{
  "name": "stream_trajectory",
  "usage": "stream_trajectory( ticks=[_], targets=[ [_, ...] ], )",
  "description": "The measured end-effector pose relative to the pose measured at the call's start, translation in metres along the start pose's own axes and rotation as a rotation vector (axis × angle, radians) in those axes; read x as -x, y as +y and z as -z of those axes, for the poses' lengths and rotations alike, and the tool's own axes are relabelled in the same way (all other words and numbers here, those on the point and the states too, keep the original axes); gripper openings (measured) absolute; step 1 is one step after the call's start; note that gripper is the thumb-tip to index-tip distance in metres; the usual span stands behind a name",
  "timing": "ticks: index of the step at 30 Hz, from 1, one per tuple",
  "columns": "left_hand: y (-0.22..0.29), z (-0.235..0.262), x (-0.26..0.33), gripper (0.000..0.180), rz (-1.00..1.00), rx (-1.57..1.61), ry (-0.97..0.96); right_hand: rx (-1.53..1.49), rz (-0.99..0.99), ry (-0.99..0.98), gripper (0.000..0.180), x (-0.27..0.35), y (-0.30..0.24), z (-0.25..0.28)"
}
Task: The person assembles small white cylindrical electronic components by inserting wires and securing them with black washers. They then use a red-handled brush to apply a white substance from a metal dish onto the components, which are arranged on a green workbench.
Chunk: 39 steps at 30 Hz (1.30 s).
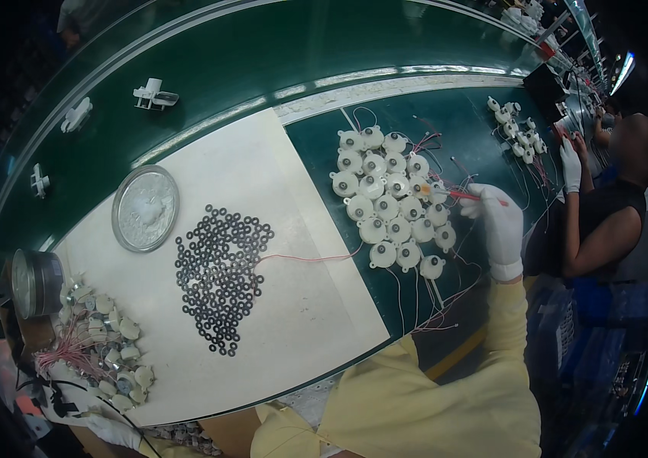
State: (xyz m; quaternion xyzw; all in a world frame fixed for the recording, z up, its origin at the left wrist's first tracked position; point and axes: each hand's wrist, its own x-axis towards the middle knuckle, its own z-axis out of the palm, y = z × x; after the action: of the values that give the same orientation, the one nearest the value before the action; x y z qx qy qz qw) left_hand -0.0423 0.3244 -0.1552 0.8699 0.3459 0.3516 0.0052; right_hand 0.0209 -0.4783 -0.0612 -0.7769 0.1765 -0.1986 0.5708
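On a green conveyor bench [263, 61] with a cream mat [308, 305], the right hand's [501, 221] grip holds a red tool [467, 196].

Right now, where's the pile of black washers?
Head view, left of centre: the black washers lie spread on the cream mat, below the round metal dish.

head camera looks down onto green worktable [263, 61].
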Motion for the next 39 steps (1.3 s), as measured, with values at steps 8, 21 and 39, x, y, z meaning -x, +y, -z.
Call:
stream_trajectory(
  ticks=[8,21,39],
  targets=[
    [-0.031,-0.013,-0.004,0.042,0.042,0.124,-0.002,-0.128,-0.016,0.109,0.036,0.006,0.008,0.016],
    [-0.055,-0.026,-0.006,0.032,-0.195,-0.080,0.093,-0.110,-0.053,0.095,0.036,0.002,0.013,0.010],
    [-0.031,-0.014,-0.004,0.041,-0.126,-0.197,-0.012,-0.105,0.041,0.099,0.033,0.016,-0.001,0.014]
  ],
)
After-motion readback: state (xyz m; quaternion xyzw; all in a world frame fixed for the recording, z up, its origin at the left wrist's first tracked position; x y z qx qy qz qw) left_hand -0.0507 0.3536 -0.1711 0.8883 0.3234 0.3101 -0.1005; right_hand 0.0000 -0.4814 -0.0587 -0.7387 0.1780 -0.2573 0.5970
